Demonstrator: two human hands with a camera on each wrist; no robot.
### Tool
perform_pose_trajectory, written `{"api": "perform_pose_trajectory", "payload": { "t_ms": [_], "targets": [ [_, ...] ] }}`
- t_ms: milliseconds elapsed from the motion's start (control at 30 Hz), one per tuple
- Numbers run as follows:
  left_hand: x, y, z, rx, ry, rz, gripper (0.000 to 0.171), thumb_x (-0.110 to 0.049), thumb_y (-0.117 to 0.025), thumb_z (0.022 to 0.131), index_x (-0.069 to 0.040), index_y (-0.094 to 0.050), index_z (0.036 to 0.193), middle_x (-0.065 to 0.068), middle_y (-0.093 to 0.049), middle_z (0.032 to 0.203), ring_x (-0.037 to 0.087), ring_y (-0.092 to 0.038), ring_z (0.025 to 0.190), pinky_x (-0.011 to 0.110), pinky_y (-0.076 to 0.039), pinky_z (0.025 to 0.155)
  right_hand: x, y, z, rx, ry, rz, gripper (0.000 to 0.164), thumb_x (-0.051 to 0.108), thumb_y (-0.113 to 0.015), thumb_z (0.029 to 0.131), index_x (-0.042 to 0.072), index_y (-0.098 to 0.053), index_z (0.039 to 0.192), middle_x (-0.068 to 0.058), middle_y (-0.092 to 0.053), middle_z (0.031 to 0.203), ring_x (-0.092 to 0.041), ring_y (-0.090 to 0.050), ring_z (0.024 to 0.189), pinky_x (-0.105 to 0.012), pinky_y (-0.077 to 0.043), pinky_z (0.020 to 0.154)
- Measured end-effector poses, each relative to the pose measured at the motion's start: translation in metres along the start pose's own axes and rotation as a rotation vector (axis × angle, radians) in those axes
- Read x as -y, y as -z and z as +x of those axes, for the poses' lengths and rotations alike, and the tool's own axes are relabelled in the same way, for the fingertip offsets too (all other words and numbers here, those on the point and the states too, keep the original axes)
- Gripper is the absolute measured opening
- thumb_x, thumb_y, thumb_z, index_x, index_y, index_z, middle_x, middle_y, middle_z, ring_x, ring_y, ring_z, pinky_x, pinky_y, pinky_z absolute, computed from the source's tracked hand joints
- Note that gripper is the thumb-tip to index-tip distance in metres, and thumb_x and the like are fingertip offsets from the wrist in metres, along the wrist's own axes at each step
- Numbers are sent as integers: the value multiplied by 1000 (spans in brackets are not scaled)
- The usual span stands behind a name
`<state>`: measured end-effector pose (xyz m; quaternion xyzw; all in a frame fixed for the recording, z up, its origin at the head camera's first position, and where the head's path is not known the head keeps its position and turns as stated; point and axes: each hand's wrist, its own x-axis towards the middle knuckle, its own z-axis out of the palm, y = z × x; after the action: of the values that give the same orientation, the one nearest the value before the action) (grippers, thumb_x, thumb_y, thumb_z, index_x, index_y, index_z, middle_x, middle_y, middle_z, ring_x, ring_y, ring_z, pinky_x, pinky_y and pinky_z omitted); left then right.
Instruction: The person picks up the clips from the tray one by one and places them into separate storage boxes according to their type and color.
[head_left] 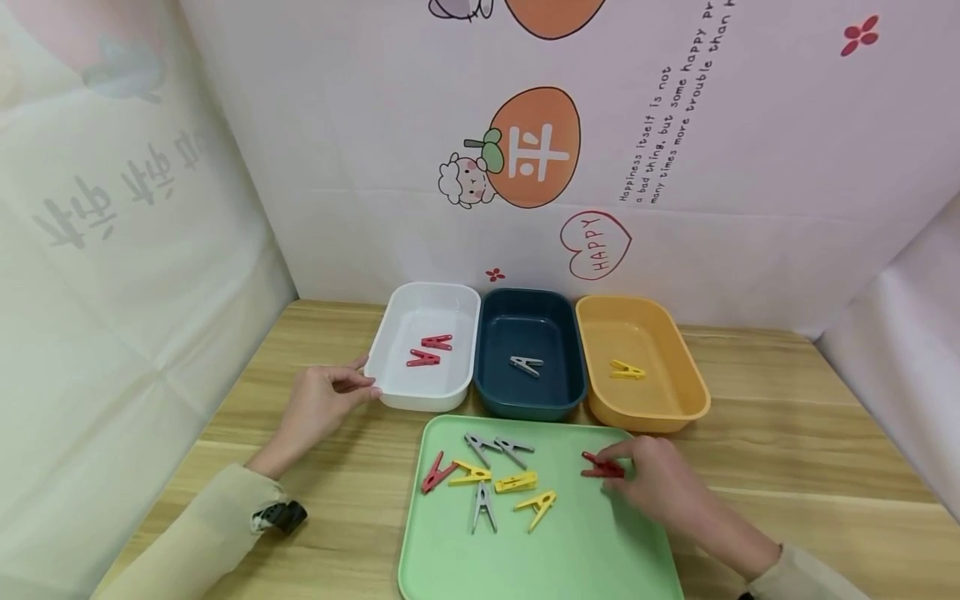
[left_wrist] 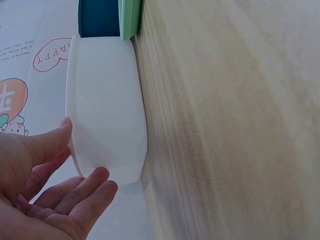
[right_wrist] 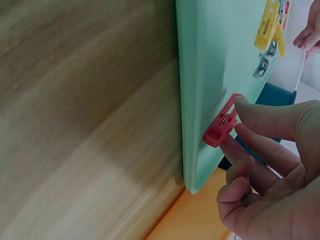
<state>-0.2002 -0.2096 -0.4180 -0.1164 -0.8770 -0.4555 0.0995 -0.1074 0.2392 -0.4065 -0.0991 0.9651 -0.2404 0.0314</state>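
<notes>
My right hand pinches a red clothespin between thumb and index finger, low over the right part of the green tray. My left hand is at the near left corner of the white bin. In the left wrist view its thumb touches the rim and its loosely bent fingers lie against the outer wall. Two red clothespins lie inside that bin. On the tray are another red clothespin, three yellow clothespins and three grey clothespins.
Right of the white bin stand a dark blue bin with one grey clothespin and an orange bin with one yellow clothespin. Behind them rises a printed white cloth. Everything stands on a wooden table.
</notes>
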Motion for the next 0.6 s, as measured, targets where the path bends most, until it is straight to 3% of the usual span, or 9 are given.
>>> {"api": "perform_pose_trajectory", "payload": {
  "t_ms": [133,400,600],
  "targets": [
    [0,0,0,-1,-3,-3,8,-7,-89,86,-5,-82,90,20,-69,130,36,-72,113,24,-61,78,3,-3,-1,31,-14,45,30,-1,-92,76,17,-85,99,6,-75,94,-15,-52,76,-28,-43,58],
    [-1,0,0,-2,-2,0,8,-7,-89,86,-5,-82,89,20,-69,129,36,-71,114,27,-61,79,3,-3,-3,13,26,48,29,1,-94,74,17,-83,96,9,-76,90,-16,-68,93,-42,-58,80],
    [-1,0,0,-3,-11,7,8,-7,-89,86,-5,-82,90,20,-69,130,36,-72,113,30,-62,80,-3,-3,-5,9,29,48,25,0,-93,76,17,-83,93,9,-75,89,-15,-68,91,-42,-59,78]
  ]
}}
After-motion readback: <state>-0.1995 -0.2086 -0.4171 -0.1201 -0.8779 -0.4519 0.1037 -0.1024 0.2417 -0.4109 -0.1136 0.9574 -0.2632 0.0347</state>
